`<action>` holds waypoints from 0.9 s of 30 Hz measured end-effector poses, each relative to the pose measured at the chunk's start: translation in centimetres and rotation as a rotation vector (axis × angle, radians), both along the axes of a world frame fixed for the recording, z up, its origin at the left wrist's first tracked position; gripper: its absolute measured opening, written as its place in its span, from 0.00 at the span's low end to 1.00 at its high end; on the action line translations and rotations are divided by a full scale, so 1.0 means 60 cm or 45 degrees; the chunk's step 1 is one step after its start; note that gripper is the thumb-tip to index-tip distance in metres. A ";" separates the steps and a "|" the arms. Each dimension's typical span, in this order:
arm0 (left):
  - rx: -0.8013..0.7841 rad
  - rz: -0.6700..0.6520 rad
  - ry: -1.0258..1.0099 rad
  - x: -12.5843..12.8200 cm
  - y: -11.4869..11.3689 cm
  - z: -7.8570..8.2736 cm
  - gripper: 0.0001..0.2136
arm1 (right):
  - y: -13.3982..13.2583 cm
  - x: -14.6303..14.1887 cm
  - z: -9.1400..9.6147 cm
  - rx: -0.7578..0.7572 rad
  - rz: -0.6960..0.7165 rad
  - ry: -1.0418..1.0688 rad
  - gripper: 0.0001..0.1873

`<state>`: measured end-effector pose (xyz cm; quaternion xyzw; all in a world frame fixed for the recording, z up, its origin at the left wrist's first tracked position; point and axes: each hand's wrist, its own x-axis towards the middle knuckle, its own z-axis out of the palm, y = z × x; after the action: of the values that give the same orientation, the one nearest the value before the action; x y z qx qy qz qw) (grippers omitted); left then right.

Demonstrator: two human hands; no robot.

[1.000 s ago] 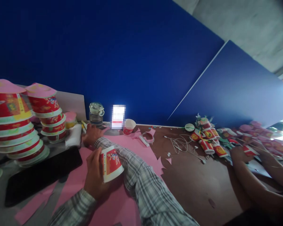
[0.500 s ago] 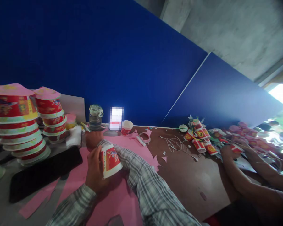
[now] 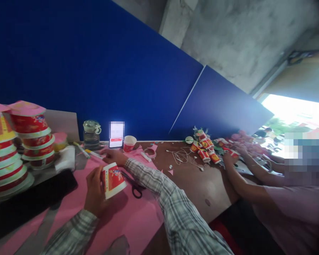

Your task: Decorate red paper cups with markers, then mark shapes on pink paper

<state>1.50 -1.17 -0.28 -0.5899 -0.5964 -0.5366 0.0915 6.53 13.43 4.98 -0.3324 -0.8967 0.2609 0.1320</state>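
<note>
A red-and-white cup (image 3: pixel 113 180) is held in the left hand (image 3: pixel 95 191), above a pink sheet (image 3: pixel 138 221) spread toward the near edge of the bench (image 3: pixel 196 189); it is gripped by curled fingers closed against its side and is tilted, its wider end lowermost. The right hand (image 3: pixel 115 157) is extended toward the back edge, its fingers bent beside a yellow-ended marker (image 3: pixel 94 154); whether this is gripped cannot be told. A pair of scissors (image 3: pixel 136 191) is partly hidden by the right sleeve (image 3: pixel 146 179). Along the back edge are set a lidded jar (image 3: pixel 91 136), a lit phone (image 3: pixel 116 134) and an upright paper cup (image 3: pixel 129 144). At the left end, two stacks of cups (image 3: pixel 37 141) are ranged, with a dark flat object (image 3: pixel 33 200) laid nearer the near edge. Toward the right end, tangled white cords (image 3: pixel 179 156) are strewn, and beyond the heaped small cups (image 3: pixel 206 146) a red-and-white piece (image 3: pixel 232 153) is held by a co-worker's hand (image 3: pixel 228 159).
</note>
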 end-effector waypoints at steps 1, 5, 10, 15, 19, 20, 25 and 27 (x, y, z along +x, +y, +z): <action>0.000 -0.012 0.007 0.000 0.001 0.000 0.46 | -0.001 0.029 -0.001 -0.074 0.006 0.066 0.17; -0.032 -0.066 -0.012 0.005 0.002 -0.006 0.48 | -0.032 0.149 -0.013 -0.402 -0.060 0.327 0.17; -0.094 -0.178 -0.004 0.017 0.006 -0.019 0.47 | -0.091 0.269 -0.033 -0.711 -0.193 0.677 0.19; -0.141 -0.208 0.010 0.019 0.014 -0.027 0.42 | -0.114 0.305 -0.048 -0.882 -0.309 0.988 0.23; -0.183 -0.190 -0.001 0.012 0.018 -0.031 0.46 | -0.113 0.296 -0.060 -0.933 -0.348 1.119 0.22; -0.192 -0.192 0.004 0.010 0.019 -0.032 0.47 | -0.112 0.293 -0.063 -0.931 -0.356 1.131 0.22; -0.249 -0.199 -0.021 0.008 0.020 -0.036 0.47 | -0.108 0.286 -0.084 -0.826 -0.403 1.040 0.14; -0.275 -0.206 -0.040 0.008 0.019 -0.037 0.47 | -0.107 0.286 -0.092 -0.763 -0.433 0.971 0.09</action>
<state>2.01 -0.01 -2.48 -0.6339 -0.6026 -0.4842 -0.0255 23.67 7.02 -0.52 -0.3778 -0.6039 0.5840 0.3891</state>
